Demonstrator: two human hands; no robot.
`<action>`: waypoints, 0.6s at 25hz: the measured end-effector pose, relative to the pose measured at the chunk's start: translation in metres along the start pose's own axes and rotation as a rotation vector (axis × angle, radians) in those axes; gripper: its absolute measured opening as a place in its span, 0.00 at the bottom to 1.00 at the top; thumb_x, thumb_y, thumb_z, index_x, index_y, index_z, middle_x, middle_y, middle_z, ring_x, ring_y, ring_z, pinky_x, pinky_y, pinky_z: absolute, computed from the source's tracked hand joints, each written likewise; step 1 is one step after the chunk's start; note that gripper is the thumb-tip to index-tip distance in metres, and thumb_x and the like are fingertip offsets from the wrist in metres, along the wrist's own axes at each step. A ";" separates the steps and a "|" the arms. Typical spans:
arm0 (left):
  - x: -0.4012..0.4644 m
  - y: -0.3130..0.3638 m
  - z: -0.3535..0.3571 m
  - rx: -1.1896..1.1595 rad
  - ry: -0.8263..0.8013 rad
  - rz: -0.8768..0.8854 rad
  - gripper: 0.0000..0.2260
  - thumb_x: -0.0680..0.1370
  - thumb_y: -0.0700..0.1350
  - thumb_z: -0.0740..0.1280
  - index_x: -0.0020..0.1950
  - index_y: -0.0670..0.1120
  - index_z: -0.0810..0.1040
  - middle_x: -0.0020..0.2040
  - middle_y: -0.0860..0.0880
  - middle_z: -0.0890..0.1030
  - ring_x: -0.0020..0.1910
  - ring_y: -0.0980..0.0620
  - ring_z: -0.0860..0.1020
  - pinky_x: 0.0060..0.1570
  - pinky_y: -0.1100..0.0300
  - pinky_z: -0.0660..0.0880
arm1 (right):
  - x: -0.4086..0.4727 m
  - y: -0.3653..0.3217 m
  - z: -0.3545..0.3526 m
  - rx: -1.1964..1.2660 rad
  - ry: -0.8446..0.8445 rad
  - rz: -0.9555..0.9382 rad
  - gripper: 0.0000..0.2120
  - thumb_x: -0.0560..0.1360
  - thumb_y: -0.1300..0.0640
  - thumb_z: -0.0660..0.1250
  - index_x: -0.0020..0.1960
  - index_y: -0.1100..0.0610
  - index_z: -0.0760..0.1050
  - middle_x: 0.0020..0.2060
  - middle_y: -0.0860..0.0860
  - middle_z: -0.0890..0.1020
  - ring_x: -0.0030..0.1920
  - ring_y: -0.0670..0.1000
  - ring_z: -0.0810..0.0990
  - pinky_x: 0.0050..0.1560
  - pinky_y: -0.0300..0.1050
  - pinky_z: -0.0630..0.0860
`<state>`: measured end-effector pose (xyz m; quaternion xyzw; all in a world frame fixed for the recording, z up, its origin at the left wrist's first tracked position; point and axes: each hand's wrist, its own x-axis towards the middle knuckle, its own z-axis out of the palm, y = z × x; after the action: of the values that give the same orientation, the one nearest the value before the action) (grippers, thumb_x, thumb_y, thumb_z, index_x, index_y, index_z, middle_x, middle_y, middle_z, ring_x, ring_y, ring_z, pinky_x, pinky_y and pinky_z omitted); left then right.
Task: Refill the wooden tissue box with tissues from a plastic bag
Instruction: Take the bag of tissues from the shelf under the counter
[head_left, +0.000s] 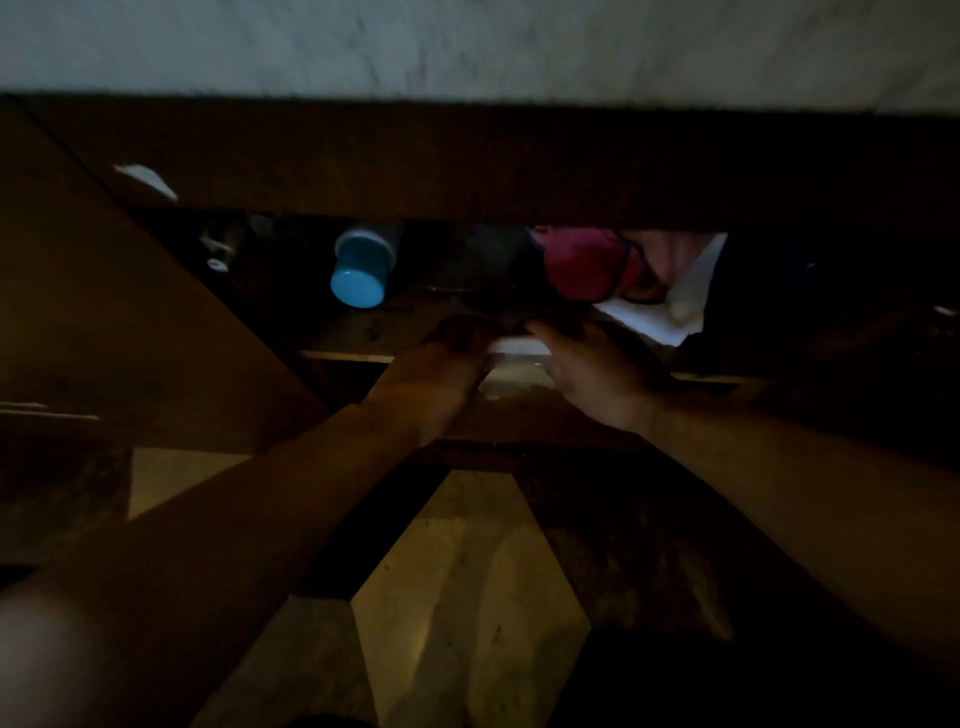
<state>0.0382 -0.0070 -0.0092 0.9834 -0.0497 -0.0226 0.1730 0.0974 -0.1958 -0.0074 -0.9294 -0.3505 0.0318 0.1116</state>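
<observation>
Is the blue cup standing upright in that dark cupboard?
No. The blue cup lies tipped over on the shelf, its closed base turned toward the camera, left of the two hands.

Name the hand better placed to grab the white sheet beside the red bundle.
Right. The right hand lies just below the white sheet; the left hand sits farther away.

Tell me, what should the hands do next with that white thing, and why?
Probably draw the white bundle gently out toward the body. Both hands, left and right, sit at its two ends inside the dark cupboard, and it lies right at the shelf's front edge. It is too dark to tell how firmly they grip it.
</observation>
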 end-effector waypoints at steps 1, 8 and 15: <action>-0.010 0.006 -0.013 0.005 -0.028 -0.003 0.19 0.84 0.49 0.59 0.75 0.45 0.67 0.71 0.40 0.73 0.68 0.42 0.73 0.66 0.49 0.69 | -0.008 -0.009 -0.013 0.014 -0.038 0.014 0.27 0.82 0.63 0.62 0.79 0.56 0.59 0.71 0.61 0.72 0.68 0.61 0.73 0.65 0.49 0.71; -0.104 0.064 -0.113 -0.006 -0.111 0.057 0.20 0.82 0.51 0.63 0.72 0.45 0.70 0.68 0.41 0.75 0.66 0.43 0.74 0.60 0.51 0.73 | -0.080 -0.079 -0.109 0.047 -0.078 -0.052 0.19 0.80 0.56 0.64 0.70 0.55 0.71 0.58 0.59 0.82 0.53 0.62 0.83 0.47 0.55 0.81; -0.162 0.130 -0.237 0.059 -0.163 0.053 0.16 0.80 0.46 0.65 0.68 0.47 0.72 0.64 0.46 0.78 0.61 0.48 0.77 0.60 0.53 0.77 | -0.129 -0.127 -0.225 0.189 -0.221 -0.023 0.20 0.77 0.57 0.65 0.68 0.47 0.69 0.59 0.49 0.80 0.55 0.52 0.81 0.52 0.45 0.77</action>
<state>-0.1202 -0.0317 0.2620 0.9814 -0.0901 -0.0964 0.1396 -0.0505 -0.2293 0.2388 -0.9015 -0.3667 0.1656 0.1596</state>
